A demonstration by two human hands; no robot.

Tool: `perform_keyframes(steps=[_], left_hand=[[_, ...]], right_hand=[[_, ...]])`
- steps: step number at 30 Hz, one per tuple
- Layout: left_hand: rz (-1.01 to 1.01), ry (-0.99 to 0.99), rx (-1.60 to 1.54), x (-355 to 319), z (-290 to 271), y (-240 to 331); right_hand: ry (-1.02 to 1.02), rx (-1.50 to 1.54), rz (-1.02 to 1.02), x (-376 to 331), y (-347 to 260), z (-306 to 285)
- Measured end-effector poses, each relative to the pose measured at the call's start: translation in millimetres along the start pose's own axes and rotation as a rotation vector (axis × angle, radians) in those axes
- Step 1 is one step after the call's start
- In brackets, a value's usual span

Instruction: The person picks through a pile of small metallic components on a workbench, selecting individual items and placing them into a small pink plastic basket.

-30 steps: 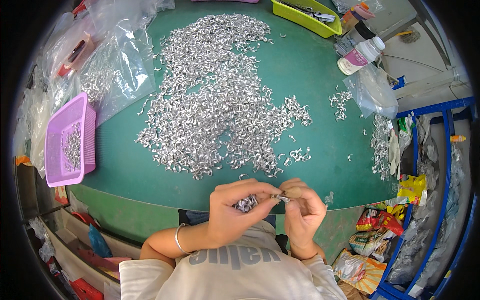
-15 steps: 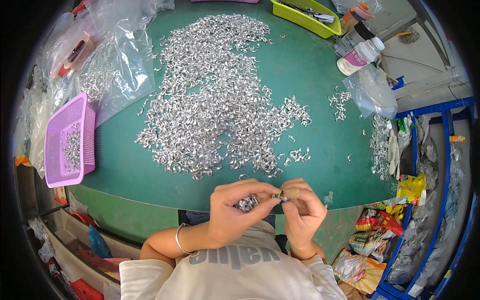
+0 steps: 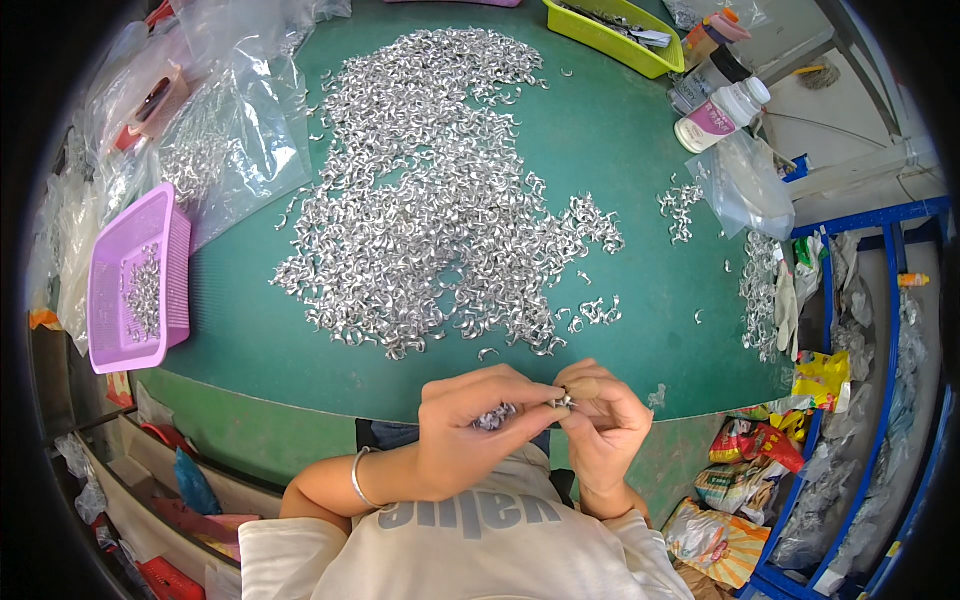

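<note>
Just over the table's near edge, my two hands meet. My left hand (image 3: pixel 468 425) is closed round a clutch of small curved silver metal pieces (image 3: pixel 494 417), and its thumb and forefinger pinch toward one more silver piece (image 3: pixel 563 401). My right hand (image 3: pixel 606 420) grips that same piece from the other side with thumb and fingertips, which wear tan finger covers. Fingers hide most of the piece. Beyond the hands, a large pile of similar curved metal pieces (image 3: pixel 440 200) spreads over the green table (image 3: pixel 250 340).
A purple basket (image 3: pixel 178 270) with some small pieces stands at left, beside clear plastic bags (image 3: pixel 255 150). Smaller clusters of pieces (image 3: pixel 680 210) lie at right. A green tray (image 3: pixel 610 38) and a white bottle (image 3: pixel 722 115) stand at the far right, above blue shelving (image 3: pixel 885 350).
The piece between my fingertips has turned and now shows more silver. My left fingers have closed further over the clutch, and my right fingertips have shifted slightly left.
</note>
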State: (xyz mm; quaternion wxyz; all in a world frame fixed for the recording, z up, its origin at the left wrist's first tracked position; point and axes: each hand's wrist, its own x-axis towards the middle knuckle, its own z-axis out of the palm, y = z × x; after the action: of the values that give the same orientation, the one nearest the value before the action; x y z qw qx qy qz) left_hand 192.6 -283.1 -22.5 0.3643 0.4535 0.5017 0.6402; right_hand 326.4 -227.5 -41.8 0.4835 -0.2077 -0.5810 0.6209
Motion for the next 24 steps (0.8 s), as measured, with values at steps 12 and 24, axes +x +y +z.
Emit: perform_keyframes(steps=[12,24], left_hand=[[0.081,-0.004,0.046,0.0,-1.6,2.2],[0.136,0.01,0.121,-1.5,-3.0,1.5]], right_hand=[[-0.03,0.177,0.198,-1.3,0.6,-2.6],[-0.061,0.355,0.338,4.2,-4.6,3.6]])
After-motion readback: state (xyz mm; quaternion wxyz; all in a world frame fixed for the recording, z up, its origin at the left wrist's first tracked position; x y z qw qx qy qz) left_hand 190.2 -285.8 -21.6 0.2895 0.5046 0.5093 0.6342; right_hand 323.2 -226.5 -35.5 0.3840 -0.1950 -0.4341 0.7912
